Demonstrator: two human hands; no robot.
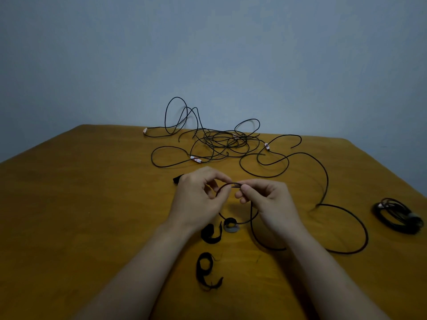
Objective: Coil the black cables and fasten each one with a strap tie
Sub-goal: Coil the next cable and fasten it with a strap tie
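My left hand (198, 195) and my right hand (265, 197) meet above the table's middle, both pinching a small loop of a black cable (342, 251). That cable trails right, down and round on the table, then rises back toward a tangle of loose black cables (221, 142) with white tagged ends at the far side. One coiled, tied cable (397, 215) lies at the right edge. Black strap ties lie below my hands: one (211, 235), another (208, 271), and a small rolled one (230, 224).
The orange-brown wooden table (92, 204) stands against a plain blue-grey wall. A small black object (177, 179) peeks out behind my left hand. The table's left half holds nothing.
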